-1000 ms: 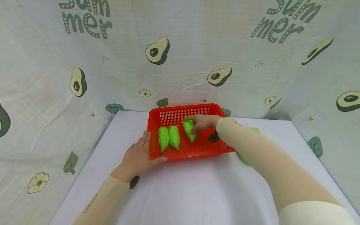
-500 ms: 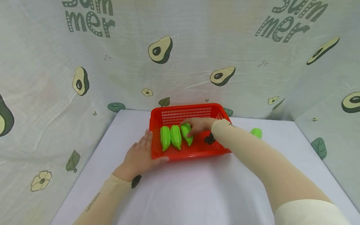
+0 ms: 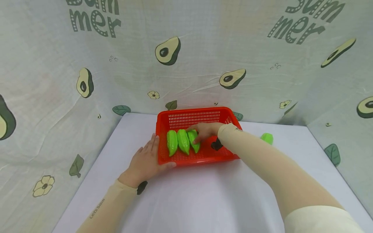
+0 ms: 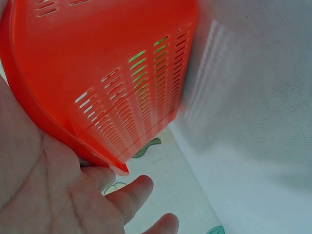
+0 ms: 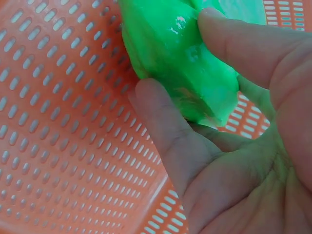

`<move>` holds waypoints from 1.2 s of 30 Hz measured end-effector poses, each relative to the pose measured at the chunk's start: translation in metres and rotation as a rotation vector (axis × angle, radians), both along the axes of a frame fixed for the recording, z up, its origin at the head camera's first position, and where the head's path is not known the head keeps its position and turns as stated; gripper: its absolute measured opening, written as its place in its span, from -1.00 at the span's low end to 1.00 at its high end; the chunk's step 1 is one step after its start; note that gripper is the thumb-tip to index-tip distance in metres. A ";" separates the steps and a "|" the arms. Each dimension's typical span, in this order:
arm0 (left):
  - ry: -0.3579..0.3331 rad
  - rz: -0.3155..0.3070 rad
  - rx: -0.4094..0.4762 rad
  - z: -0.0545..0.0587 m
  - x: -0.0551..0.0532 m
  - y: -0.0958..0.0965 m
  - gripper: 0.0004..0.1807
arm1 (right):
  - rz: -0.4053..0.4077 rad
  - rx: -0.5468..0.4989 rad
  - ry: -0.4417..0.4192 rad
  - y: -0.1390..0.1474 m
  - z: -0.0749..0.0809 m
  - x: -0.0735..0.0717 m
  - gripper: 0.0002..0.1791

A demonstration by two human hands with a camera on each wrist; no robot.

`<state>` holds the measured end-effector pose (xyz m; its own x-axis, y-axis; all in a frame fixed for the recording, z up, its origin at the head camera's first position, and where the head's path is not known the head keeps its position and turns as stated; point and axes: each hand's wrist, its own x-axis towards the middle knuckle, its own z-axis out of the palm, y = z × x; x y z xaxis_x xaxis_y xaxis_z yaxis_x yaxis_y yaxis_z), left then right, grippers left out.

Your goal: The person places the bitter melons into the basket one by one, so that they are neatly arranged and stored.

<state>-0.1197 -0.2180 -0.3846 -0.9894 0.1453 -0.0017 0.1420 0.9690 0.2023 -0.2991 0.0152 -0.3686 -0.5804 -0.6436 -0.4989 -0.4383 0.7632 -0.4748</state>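
Left hand (image 3: 142, 163) is lying straight-fingered against the left end of the basket (image 3: 204, 160), seemingly bracing it; right hand (image 3: 205, 130) is gripping the right gourd (image 3: 191, 137) by its blunt far end, thumb against fingers, likely for control; left gourd (image 3: 172, 142) and middle gourd (image 3: 183, 141) are lying alongside in the basket, tips nearward; a green lump (image 3: 267, 138), perhaps another gourd, is resting outside, partly hidden by the right sleeve (image 3: 271, 158).

Free room above the near tabletop (image 3: 189, 200) between the forearms (image 3: 271, 161), with the red basket (image 3: 198, 161) as barrier beyond
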 end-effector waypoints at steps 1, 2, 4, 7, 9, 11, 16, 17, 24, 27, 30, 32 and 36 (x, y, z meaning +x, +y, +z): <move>0.002 -0.003 0.000 0.000 0.000 0.001 0.37 | 0.001 -0.002 0.003 0.001 0.000 0.000 -0.26; 0.004 -0.006 -0.002 0.000 0.000 0.001 0.37 | 0.002 -0.003 0.007 0.001 0.000 0.001 -0.26; 0.003 -0.009 -0.003 0.001 0.000 0.002 0.37 | 0.001 -0.004 0.013 0.002 0.000 0.001 -0.26; 0.002 -0.014 0.000 0.001 0.000 0.003 0.37 | -0.007 0.002 0.020 0.004 -0.001 0.001 -0.25; -0.002 -0.015 0.002 0.000 0.000 0.004 0.37 | -0.016 0.008 0.023 0.005 -0.001 0.001 -0.23; -0.009 -0.014 0.001 0.000 -0.001 0.004 0.37 | -0.020 0.015 0.023 0.007 0.000 0.000 -0.21; -0.020 -0.010 0.004 -0.001 -0.001 0.004 0.38 | -0.014 0.013 0.042 0.017 0.010 -0.004 -0.17; -0.023 -0.008 0.007 -0.001 -0.001 0.004 0.38 | -0.024 0.001 0.031 0.020 0.015 -0.004 -0.18; -0.030 0.006 -0.003 0.001 0.001 0.001 0.38 | -0.130 -0.146 -0.038 0.061 0.064 0.001 -0.19; -0.025 0.000 -0.003 0.003 0.001 0.001 0.37 | -0.122 -0.166 0.041 0.089 0.082 0.009 -0.19; -0.021 -0.005 -0.006 0.004 0.001 0.001 0.37 | -0.149 -0.190 0.060 0.123 0.094 0.022 -0.21; -0.021 -0.005 -0.003 0.004 0.001 0.001 0.37 | -0.179 -0.219 0.039 0.147 0.097 0.032 -0.22; -0.018 -0.008 0.007 0.004 0.002 0.003 0.38 | -0.244 -0.236 0.054 0.194 0.094 0.055 -0.24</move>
<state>-0.1177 -0.2155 -0.3803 -0.9880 0.1536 -0.0185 0.1463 0.9664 0.2113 -0.2440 0.2092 -0.2747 -0.7530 -0.5765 -0.3171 -0.2855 0.7205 -0.6319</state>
